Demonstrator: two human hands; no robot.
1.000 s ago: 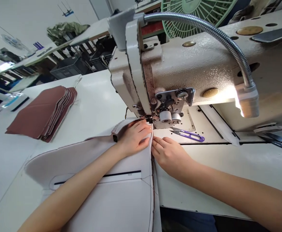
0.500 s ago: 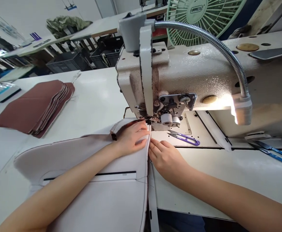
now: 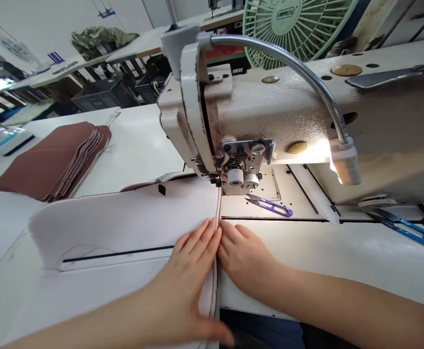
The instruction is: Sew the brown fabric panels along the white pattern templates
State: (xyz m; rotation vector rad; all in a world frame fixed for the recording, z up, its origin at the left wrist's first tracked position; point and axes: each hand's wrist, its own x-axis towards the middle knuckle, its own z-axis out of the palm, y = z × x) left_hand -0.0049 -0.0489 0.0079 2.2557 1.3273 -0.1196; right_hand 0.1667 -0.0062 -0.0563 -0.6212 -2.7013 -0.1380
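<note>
A pale fabric panel [image 3: 124, 213] with a dark slit across it lies under the needle area of a sewing machine [image 3: 197, 116]. Its right edge runs toward me from the presser foot [image 3: 216, 183]. My left hand [image 3: 190, 271] rests flat on the panel beside that edge, fingers stretched forward and thumb spread. Against the same edge, from the right, my right hand [image 3: 248, 259] has its fingers pressed together on the seam; the fingertips are partly hidden. Purple thread snips [image 3: 272, 206] lie on the machine bed to the right of the needle.
A stack of brown fabric pieces [image 3: 52, 162] sits at the left of the table. Blue-handled scissors [image 3: 411, 230] lie at the right. A flexible lamp [image 3: 344, 162] hangs over the bed, and a green fan [image 3: 299, 26] stands behind the machine.
My left hand has moved back toward me from near the presser foot and now lies flat. The folded upper part of the panel lies flatter. The view has shifted slightly right.
</note>
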